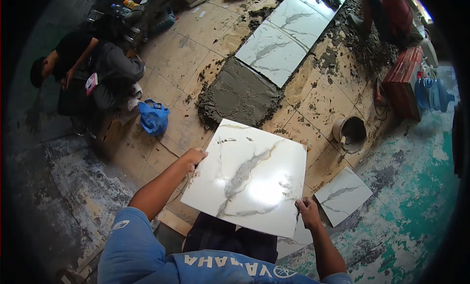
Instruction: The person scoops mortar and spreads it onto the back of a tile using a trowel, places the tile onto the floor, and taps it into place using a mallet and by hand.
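Observation:
A large white marble-look floor tile (254, 171) with grey and gold veins is held up in front of my body, face up. My left hand (195, 157) grips its left edge, and my right hand (308, 211) grips the lower right edge. Mortar smudges mark its surface. Just beyond the tile lies a spread bed of wet grey mortar (240, 95). It meets the near edge of a row of laid marble-look tiles (274, 49) running toward the far right.
A bucket (351, 134) and a loose tile (342, 196) are at right. Farther right stand a red box (405, 81) and a blue water bottle (433, 94). A blue plastic bag (153, 118) lies left, near a seated person (93, 73). Another person (391, 15) crouches far right.

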The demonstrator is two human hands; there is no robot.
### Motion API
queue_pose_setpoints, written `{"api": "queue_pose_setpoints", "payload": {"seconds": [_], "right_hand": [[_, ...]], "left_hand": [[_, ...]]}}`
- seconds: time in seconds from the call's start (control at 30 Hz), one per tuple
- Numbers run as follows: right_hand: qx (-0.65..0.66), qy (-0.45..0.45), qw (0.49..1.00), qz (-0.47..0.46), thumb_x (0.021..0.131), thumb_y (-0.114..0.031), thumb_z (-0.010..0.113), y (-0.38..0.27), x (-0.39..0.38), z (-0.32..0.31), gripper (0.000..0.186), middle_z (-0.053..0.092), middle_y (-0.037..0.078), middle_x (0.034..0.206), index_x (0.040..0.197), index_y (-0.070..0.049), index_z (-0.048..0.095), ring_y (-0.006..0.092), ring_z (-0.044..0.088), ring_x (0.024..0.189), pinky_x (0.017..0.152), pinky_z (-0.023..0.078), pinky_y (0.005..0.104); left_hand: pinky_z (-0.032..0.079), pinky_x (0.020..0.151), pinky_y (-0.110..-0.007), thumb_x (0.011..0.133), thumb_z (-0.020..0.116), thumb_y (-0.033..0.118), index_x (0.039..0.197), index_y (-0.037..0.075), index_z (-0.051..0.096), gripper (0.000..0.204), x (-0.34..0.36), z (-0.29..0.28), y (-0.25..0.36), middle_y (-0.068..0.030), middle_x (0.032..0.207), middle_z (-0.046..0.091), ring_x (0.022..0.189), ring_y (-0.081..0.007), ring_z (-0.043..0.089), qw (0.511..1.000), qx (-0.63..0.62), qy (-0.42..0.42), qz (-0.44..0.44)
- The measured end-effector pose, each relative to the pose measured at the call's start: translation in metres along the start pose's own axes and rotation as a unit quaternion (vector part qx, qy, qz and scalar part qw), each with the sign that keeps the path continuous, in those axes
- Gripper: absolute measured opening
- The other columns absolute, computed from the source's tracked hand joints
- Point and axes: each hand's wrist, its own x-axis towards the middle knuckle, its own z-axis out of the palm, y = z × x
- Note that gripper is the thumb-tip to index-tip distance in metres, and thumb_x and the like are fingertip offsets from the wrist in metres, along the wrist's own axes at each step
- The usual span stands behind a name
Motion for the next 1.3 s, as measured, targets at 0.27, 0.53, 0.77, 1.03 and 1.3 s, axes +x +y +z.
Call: {"api": "queue_pose_setpoints", "payload": {"seconds": [0.27, 0.53, 0.77, 1.03, 1.3], "right_hand": [[0.091, 0.016, 0.995, -0.044, 0.092, -0.017, 0.064, 0.001, 0.208, 0.057, 0.018, 0.062, 0.001, 0.079, 0.086, -0.001, 0.057, 0.0075, 0.054, 0.070, 0.066, 0.044, 0.0228], [0.150, 0.075, 0.978, -0.120, 0.094, -0.018, 0.061, 0.039, 0.442, 0.153, 0.017, 0.060, 0.000, 0.083, 0.093, -0.002, 0.057, 0.0069, 0.053, 0.074, 0.069, 0.043, 0.0227], [0.180, 0.160, 0.957, -0.165, 0.094, -0.017, 0.062, 0.075, 0.552, 0.227, 0.018, 0.059, 0.001, 0.088, 0.098, 0.000, 0.056, 0.0068, 0.053, 0.079, 0.072, 0.045, 0.0228], [0.226, 0.223, 0.928, -0.195, 0.092, -0.014, 0.064, 0.092, 0.592, 0.271, 0.016, 0.058, -0.001, 0.087, 0.098, -0.002, 0.056, 0.0062, 0.053, 0.078, 0.072, 0.044, 0.0214], [0.229, 0.240, 0.918, -0.218, 0.091, -0.013, 0.065, 0.093, 0.593, 0.281, 0.015, 0.059, -0.001, 0.085, 0.096, -0.002, 0.056, 0.0060, 0.054, 0.076, 0.071, 0.045, 0.0212]], "left_hand": [[0.045, 0.061, -0.031, 0.091, 0.062, 0.016, 0.088, 0.001, 0.062, 0.015, 0.139, -0.001, 0.125, -0.0050, 0.078, 0.062, 0.067, -0.0134, 0.053, 0.963, -0.004, 0.171, 0.207], [0.042, 0.059, -0.030, 0.087, 0.065, 0.017, 0.078, 0.001, 0.061, 0.019, 0.371, -0.025, 0.224, -0.0022, 0.070, 0.058, 0.063, -0.0107, 0.048, 0.924, -0.002, 0.179, 0.337], [0.041, 0.057, -0.030, 0.088, 0.064, 0.020, 0.078, 0.002, 0.061, 0.020, 0.494, -0.048, 0.248, -0.0028, 0.065, 0.058, 0.061, -0.0108, 0.048, 0.909, 0.017, 0.150, 0.388], [0.042, 0.060, -0.026, 0.091, 0.063, 0.018, 0.086, 0.001, 0.061, 0.017, 0.544, -0.069, 0.262, -0.0008, 0.075, 0.058, 0.066, -0.0078, 0.047, 0.879, 0.047, 0.136, 0.454], [0.048, 0.066, -0.034, 0.087, 0.065, 0.024, 0.085, 0.001, 0.065, 0.022, 0.566, -0.069, 0.264, -0.0113, 0.075, 0.066, 0.067, -0.0190, 0.060, 0.863, 0.055, 0.154, 0.477]]}}
